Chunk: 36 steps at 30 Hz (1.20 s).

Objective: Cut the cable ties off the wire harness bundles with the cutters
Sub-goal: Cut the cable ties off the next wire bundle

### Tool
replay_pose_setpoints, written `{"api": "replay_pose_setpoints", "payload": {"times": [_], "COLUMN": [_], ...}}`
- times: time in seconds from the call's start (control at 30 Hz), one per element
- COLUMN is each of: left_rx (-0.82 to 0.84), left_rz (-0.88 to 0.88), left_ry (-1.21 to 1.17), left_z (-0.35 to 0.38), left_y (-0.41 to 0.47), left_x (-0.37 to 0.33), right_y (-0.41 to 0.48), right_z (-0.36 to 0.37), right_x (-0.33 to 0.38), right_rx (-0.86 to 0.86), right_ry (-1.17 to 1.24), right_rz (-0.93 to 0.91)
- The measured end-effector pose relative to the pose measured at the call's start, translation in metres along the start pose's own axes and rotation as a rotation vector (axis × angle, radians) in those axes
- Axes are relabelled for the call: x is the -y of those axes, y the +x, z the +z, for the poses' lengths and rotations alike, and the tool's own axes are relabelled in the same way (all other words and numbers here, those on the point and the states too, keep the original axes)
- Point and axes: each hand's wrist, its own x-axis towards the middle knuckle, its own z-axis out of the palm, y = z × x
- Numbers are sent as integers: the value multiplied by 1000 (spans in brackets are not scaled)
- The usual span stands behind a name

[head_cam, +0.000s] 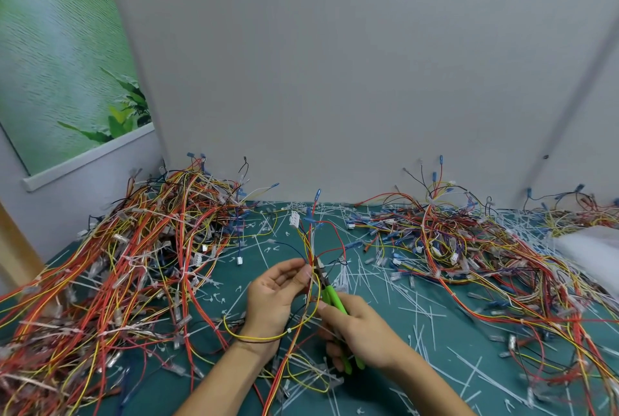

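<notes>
My left hand pinches a thin wire harness bundle of yellow, red and blue wires, held upright over the green mat. A white connector hangs at the bundle's top. My right hand grips green-handled cutters. Their jaws sit against the bundle right beside my left fingertips. A white cable tie still wraps the bundle's yellow loop near my left wrist.
A big heap of tied harnesses fills the left of the green mat. Another heap of wires spreads across the right. Cut white tie strips litter the mat. A grey wall stands behind, and a white bag lies far right.
</notes>
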Motion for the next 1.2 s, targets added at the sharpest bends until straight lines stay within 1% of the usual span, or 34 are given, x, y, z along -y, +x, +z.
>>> {"api": "replay_pose_setpoints", "payload": {"times": [0.23,0.43,0.67,0.9,1.03,1.2], "left_rx": [11,26,29,40,20,27], "left_rz": [21,61,56,95,88,61], "left_ry": [-3,17,26,74,59,54], "left_z": [-1,0,0,2,3,2], "left_y": [0,0,0,-1,-1,-1], "left_x": [1,-1,-2,-4,-4,-4], "right_y": [-2,-4,-5,-4,-3,-2], "right_z": [-1,0,-2,-2,-2,-4], "right_x": [3,7,9,10,8,8], "right_rx": [46,29,30,86,46,43], "right_ry": [61,91,131,180,199,195], "right_rz": [52,65,90,164,126,125]}}
